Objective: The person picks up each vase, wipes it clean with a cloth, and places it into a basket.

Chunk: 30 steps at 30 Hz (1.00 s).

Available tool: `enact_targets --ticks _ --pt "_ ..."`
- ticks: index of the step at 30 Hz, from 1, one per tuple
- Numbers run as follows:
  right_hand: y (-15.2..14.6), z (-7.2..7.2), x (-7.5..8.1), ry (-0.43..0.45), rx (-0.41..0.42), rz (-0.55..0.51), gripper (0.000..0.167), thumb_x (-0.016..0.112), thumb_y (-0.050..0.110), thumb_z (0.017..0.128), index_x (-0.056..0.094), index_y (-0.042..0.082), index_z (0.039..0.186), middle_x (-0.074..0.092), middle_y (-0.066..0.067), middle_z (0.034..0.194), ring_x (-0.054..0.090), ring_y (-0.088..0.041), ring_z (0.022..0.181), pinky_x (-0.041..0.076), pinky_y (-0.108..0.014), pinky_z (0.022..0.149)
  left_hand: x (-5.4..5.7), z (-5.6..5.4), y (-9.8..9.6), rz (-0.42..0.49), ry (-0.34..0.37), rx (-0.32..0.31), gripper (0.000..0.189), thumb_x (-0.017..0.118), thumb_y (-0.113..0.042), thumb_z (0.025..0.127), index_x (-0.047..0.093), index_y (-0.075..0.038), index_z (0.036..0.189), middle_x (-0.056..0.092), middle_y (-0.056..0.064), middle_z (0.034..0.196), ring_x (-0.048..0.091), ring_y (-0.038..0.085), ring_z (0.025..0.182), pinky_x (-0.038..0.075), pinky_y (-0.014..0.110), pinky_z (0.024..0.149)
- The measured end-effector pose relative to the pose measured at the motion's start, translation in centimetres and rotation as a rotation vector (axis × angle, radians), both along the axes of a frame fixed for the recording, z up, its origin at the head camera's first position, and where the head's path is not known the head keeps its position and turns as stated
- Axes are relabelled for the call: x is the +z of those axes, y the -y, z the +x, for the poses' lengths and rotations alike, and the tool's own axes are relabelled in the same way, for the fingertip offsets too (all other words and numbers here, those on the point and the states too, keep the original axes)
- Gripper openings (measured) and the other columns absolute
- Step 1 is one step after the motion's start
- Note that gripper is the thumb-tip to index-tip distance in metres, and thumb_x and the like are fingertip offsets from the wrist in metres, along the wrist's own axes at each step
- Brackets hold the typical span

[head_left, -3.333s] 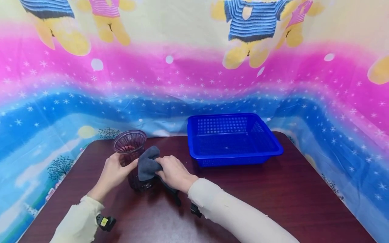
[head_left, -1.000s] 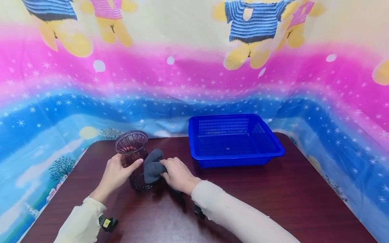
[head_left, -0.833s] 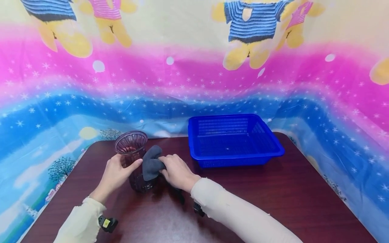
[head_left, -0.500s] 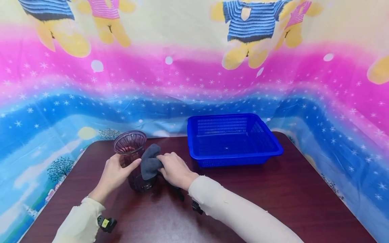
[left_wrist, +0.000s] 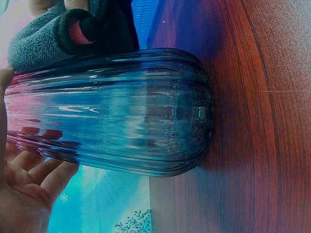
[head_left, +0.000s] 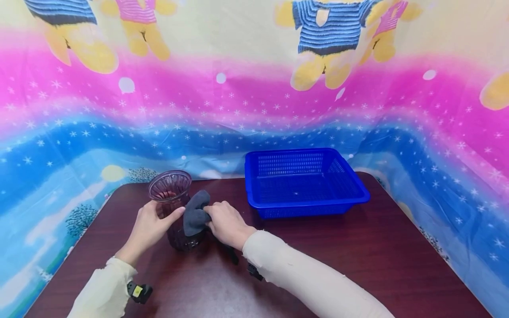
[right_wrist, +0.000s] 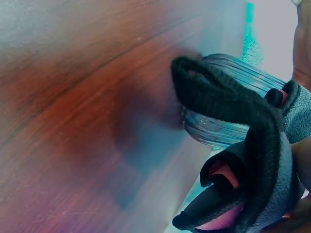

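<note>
A purple-tinted glass vase point(head_left: 170, 187) with ribbed sides and a flared rim stands upright on the left part of the table. My left hand point(head_left: 148, 226) grips its upper body, thumb in front and the other fingers behind the glass. In my right hand point(head_left: 229, 224) a bunched grey cloth point(head_left: 195, 217) is pinched against the vase's right side. The left wrist view shows the cloth point(left_wrist: 41, 46) along the ribbed glass point(left_wrist: 121, 114), with fingers seen through it. A dark hanging fold of the cloth point(right_wrist: 262, 141) covers part of the vase in the right wrist view.
A blue plastic basket point(head_left: 308, 206) with perforated walls sits at the back right of the dark red-brown wooden table point(head_left: 342, 260). A printed curtain point(head_left: 238, 101) closes off the back and both sides. Each sleeve carries a small black wrist device point(head_left: 139, 292).
My right hand with the cloth shifts slightly right of the vase, then back left against it, in small strokes. The left hand and the vase stay in place.
</note>
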State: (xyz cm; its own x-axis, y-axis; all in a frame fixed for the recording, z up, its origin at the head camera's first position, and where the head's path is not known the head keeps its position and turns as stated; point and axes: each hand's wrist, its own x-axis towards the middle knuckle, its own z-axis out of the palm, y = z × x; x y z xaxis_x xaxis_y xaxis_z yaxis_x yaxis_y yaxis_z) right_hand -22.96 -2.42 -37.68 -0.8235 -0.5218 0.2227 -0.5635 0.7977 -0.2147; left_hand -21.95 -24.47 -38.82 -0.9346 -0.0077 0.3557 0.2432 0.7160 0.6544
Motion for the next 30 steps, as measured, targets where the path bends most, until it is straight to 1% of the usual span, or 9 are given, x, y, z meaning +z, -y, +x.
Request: enact_targets --ticks 4,10,17,21,25,30 --pt "0.0 0.1 -0.7 -0.014 0.009 0.042 0.019 0.072 0.022 0.093 0.074 0.016 0.112 0.073 -0.004 0.095 0.063 -0.021 0.086 0.055 -0.035 0.076 -0.1 0.0 0.0 -0.002 0.0 0.009 0.044 0.073 -0.041 0.091 0.067 -0.004 0.115 0.077 0.019 0.105 0.074 0.031 0.098 0.055 0.024 0.077" --pt "-0.1 0.1 -2.1 -0.041 0.013 0.081 0.016 0.073 0.021 0.093 0.075 0.017 0.108 0.073 -0.004 0.094 0.063 -0.022 0.083 0.054 -0.034 0.072 -0.2 0.0 0.0 -0.005 -0.005 0.009 0.045 0.074 -0.041 0.091 0.066 -0.004 0.116 0.076 0.02 0.106 0.074 0.032 0.099 0.056 0.026 0.078" --pt "-0.4 0.3 -3.8 -0.048 0.005 0.154 0.012 0.074 0.021 0.091 0.075 0.018 0.103 0.074 -0.004 0.094 0.063 -0.022 0.082 0.053 -0.033 0.074 -0.2 0.0 0.0 -0.007 -0.002 0.011 0.046 0.074 -0.041 0.091 0.066 -0.004 0.117 0.076 0.021 0.107 0.074 0.033 0.099 0.056 0.029 0.079" --pt "-0.4 0.5 -4.8 -0.04 -0.002 0.201 0.007 0.073 0.02 0.091 0.075 0.02 0.097 0.074 -0.003 0.095 0.063 -0.022 0.082 0.053 -0.032 0.074 -0.2 0.0 -0.1 -0.009 -0.003 0.012 0.047 0.073 -0.041 0.091 0.065 -0.003 0.118 0.075 0.022 0.11 0.074 0.034 0.1 0.057 0.034 0.081" --pt "-0.3 0.6 -5.4 -0.054 -0.011 0.229 0.005 0.072 0.018 0.091 0.074 0.021 0.094 0.074 -0.003 0.094 0.062 -0.021 0.082 0.053 -0.032 0.074 -0.2 0.0 -0.1 -0.011 -0.005 0.012 0.047 0.073 -0.041 0.092 0.065 -0.003 0.118 0.075 0.022 0.11 0.074 0.035 0.101 0.057 0.038 0.082" --pt "-0.2 0.8 -5.5 -0.073 -0.01 0.308 0.007 0.07 0.018 0.093 0.075 0.021 0.097 0.073 -0.003 0.095 0.062 -0.02 0.085 0.054 -0.031 0.076 -0.2 -0.1 -0.1 -0.015 -0.018 0.011 0.044 0.072 -0.041 0.092 0.067 -0.004 0.115 0.076 0.02 0.108 0.074 0.033 0.099 0.057 0.036 0.081"
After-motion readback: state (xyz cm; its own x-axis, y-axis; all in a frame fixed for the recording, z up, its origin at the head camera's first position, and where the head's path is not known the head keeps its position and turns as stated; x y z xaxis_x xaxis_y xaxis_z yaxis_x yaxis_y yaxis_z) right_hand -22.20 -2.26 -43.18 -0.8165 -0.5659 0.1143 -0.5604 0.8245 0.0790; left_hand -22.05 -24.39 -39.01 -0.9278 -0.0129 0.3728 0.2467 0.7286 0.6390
